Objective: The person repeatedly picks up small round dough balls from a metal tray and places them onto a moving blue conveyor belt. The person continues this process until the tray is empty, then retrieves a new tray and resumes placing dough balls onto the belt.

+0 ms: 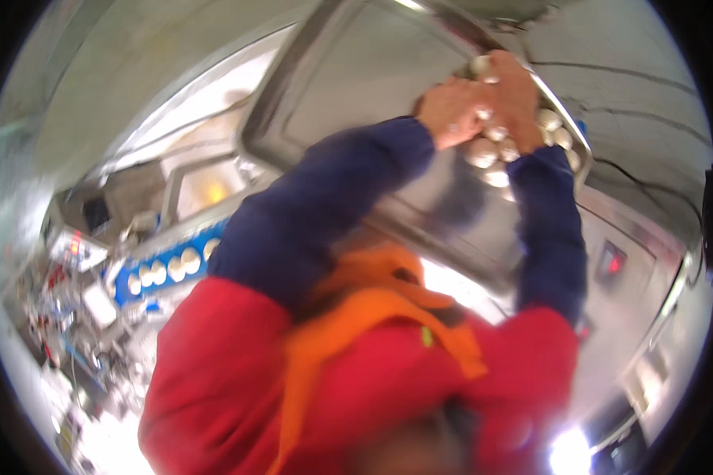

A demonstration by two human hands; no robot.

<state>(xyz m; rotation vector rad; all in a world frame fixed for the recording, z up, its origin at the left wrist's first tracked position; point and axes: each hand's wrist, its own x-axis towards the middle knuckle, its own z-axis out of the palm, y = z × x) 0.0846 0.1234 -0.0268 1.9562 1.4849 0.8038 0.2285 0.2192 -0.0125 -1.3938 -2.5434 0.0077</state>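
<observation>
A large metal tray (368,77) lies tilted across the upper middle of the view. Round pale pieces, probably dough balls (482,153), cluster at its right end. Over that cluster, my left hand (456,110) has its fingers bent close to my right hand (514,98). Another pale ball (481,66) shows at the fingertips of my right hand. More pale balls (550,120) sit between my right wrist and the tray's right rim. Blur and overlap hide whether either hand grips a piece.
Left of my arm, a blue conveyor belt (166,267) carries a row of pale round pieces. A machine box (77,249) with a red display stands beyond it. To the right is a metal panel (624,261) with a red light. A dark cable (641,172) hangs behind the tray.
</observation>
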